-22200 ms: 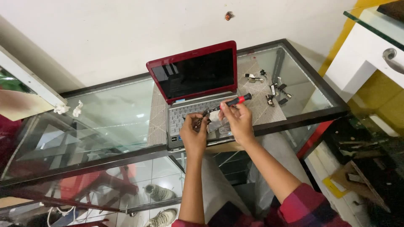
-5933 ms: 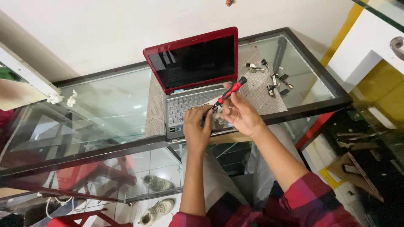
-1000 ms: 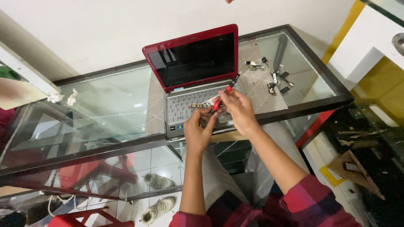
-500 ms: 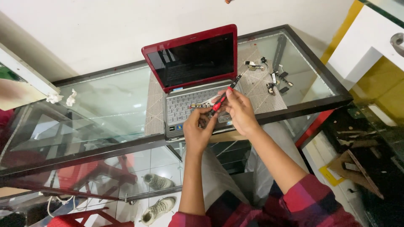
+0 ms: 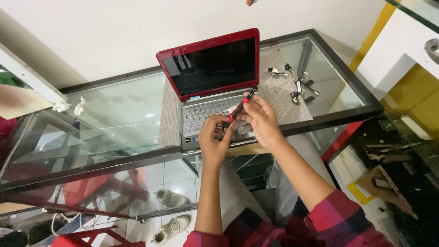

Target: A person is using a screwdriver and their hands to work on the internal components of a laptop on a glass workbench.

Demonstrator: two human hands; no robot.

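Glass table (image 5: pixel 114 110), red laptop (image 5: pixel 210 68) open.
Right hand (image 5: pixel 258 121) grips screwdriver (image 5: pixel 238 109), now angled steeper; left hand (image 5: pixel 215 142) pinches its tip.

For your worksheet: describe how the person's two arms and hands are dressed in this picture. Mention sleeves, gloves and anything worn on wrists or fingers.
Both hands, left hand and right hand, are bare, with no gloves. The forearms are uncovered too. Red and dark plaid fabric sleeves sit pushed up near the elbows. No watch or bracelet shows on either wrist; rings cannot be made out.
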